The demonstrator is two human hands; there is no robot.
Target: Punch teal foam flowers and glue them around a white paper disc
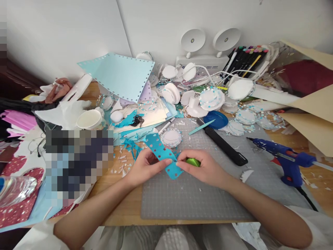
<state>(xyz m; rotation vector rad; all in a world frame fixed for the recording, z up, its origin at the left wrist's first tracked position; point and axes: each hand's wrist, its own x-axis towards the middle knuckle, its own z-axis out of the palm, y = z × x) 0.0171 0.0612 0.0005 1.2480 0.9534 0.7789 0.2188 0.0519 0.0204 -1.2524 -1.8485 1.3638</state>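
A strip of bright blue paper (157, 147) with star-shaped holes slants over the cutting mat (208, 201). My left hand (148, 166) pinches it, with the thumb pressed flat on its face. At the strip's right edge, my right hand (201, 166) is closed around a small green paper punch (193, 162), mostly hidden by the fingers. Its thumb and index fingertips meet the paper. Just beyond the strip lies a round white piece (171, 138) edged with small blue bits.
A blue glue gun (283, 156) lies at right, its nozzle pointing left. A black-handled cutter (226, 146) and a teal stick (201, 127) rest on the mat. Behind are white discs (212, 99), paper sheets (122, 78) and a twin lamp (203, 62). A paper cup (90, 119) stands left.
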